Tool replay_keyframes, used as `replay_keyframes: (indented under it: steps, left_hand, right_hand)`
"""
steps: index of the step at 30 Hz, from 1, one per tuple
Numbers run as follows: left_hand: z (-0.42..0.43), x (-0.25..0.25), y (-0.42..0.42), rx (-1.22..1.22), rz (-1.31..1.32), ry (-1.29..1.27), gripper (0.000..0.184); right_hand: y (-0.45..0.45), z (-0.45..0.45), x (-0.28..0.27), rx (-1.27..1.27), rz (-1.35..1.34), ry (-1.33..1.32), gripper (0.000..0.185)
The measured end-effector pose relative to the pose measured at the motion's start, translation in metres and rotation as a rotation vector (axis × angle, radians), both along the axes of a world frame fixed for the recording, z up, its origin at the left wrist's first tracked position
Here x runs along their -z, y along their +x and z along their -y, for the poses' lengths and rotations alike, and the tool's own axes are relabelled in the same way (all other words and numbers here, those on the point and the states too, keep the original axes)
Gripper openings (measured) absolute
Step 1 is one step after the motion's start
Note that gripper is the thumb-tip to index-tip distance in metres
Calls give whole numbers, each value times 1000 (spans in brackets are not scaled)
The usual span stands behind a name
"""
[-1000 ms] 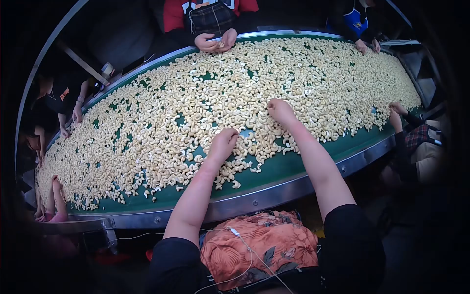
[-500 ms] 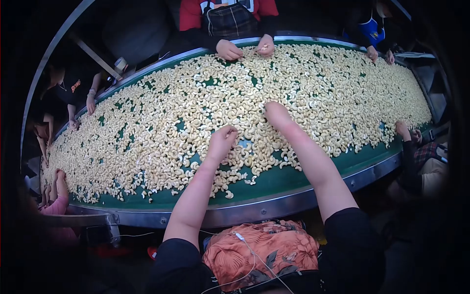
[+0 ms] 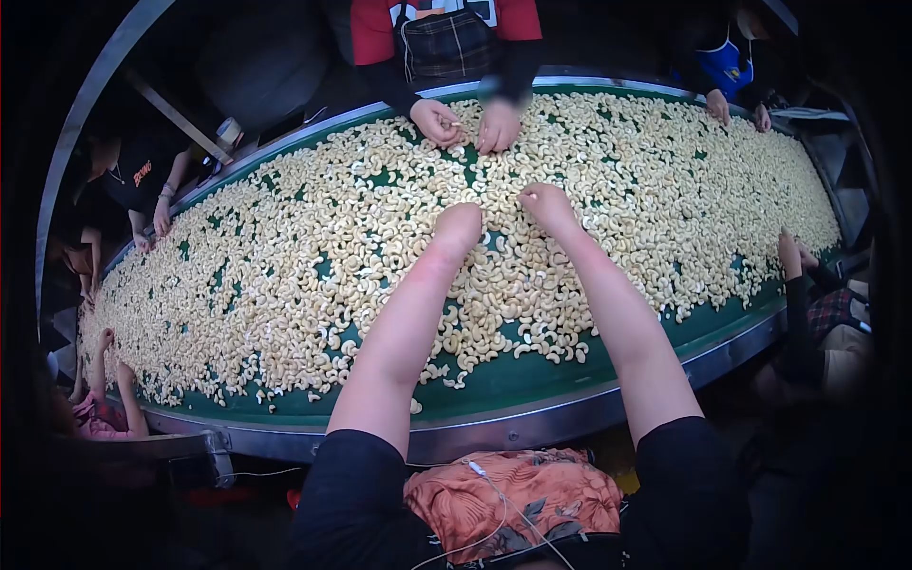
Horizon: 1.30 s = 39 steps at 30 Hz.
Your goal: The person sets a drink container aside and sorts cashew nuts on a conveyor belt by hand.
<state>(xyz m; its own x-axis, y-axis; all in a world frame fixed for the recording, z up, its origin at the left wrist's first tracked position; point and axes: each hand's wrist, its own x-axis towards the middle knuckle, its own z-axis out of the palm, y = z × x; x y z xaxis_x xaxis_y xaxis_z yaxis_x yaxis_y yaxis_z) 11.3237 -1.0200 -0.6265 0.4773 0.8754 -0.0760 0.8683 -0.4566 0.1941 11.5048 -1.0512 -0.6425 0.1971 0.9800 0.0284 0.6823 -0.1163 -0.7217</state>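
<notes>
Pale cashew nuts (image 3: pixel 285 266) cover a long green belt (image 3: pixel 532 378) in a loose layer. My left hand (image 3: pixel 460 228) reaches over the middle of the nuts with its back up, and its fingers point down out of sight. To its right, my right hand (image 3: pixel 548 206) is closed, thumb and fingertips drawn together just above the cashews. Whether a nut sits in that pinch is too small to make out. A small gap with nuts in it separates my two hands.
Across the belt, a person in a red shirt has both hands (image 3: pixel 465 125) in the nuts, close ahead of mine. Other people's hands work at the far left, far right and both near ends. A metal rail (image 3: pixel 513 435) runs along the near edge.
My left hand has moved forward and right over the nuts; my right hand has shifted slightly forward. The opposite person's hands have come further in over the belt. Cashews have drifted left in view.
</notes>
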Motion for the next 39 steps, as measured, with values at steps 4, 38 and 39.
replay_keyframes:
  steps: [4,38,39]
  left_hand:
    - [1,-4,-18,-144,432,-521,3]
    - [-5,-10,138,-149,1361,-1043,15]
    - [-7,-10,149,-169,1265,-962,13]
  right_hand:
    - [-8,-42,11,-132,453,-62,19]
    - [156,207,39,-73,-1934,-298,12]
    - [162,199,33,-34,-1670,-279,14]
